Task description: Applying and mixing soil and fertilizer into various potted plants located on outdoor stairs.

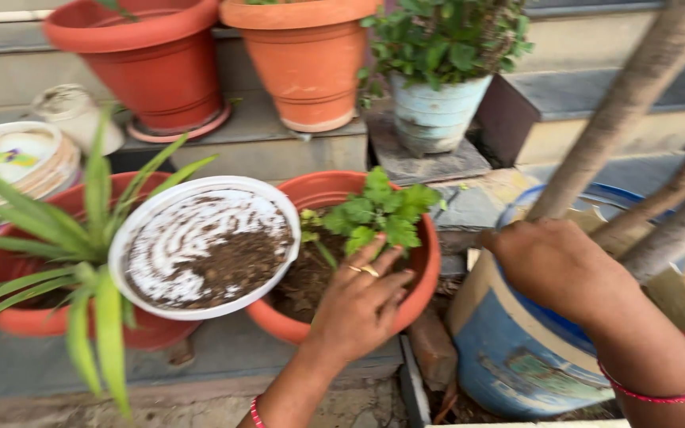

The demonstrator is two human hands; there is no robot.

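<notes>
Down at the centre, left hand [361, 305] with fingers spread, resting on the near rim of a round terracotta-coloured plastic pot [426, 261], fingertips just beside the small leafy green plant [378, 210] growing in its dark soil. Two gold rings [362, 270] on one finger, thin pink bangle [257, 412] at the wrist. Right hand [552, 265] loosely curled, knuckles up, lying on the top edge of a blue worn barrel [517, 357]; cannot tell if anything held inside. Pale tree trunks [636, 87] rising from this barrel. Just left of the pot, touching it, a white round plastic plate [192, 250] with brown soil, leaning over another red pot [9, 317] with long striped leaves [93, 293].
</notes>
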